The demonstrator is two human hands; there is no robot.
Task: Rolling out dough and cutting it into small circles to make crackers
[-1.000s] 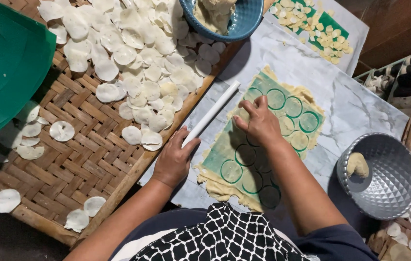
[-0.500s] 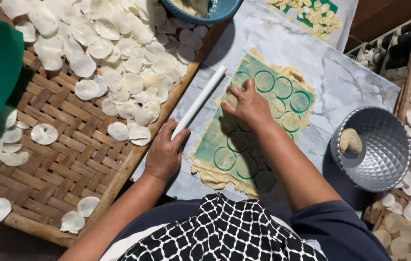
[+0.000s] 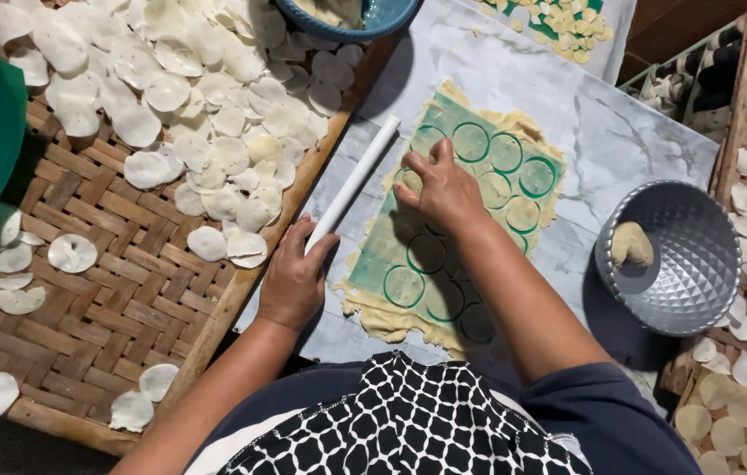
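Head view: right hand [image 3: 445, 189] further left

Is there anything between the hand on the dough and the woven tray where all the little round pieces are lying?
Yes. The white rolling pin lies between the right hand on the dough sheet and the woven tray. The left hand rests at its near end.

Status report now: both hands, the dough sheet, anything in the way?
Left hand resting at white roller end. Right hand fingertips on cut dough sheet. Nothing blocking it.
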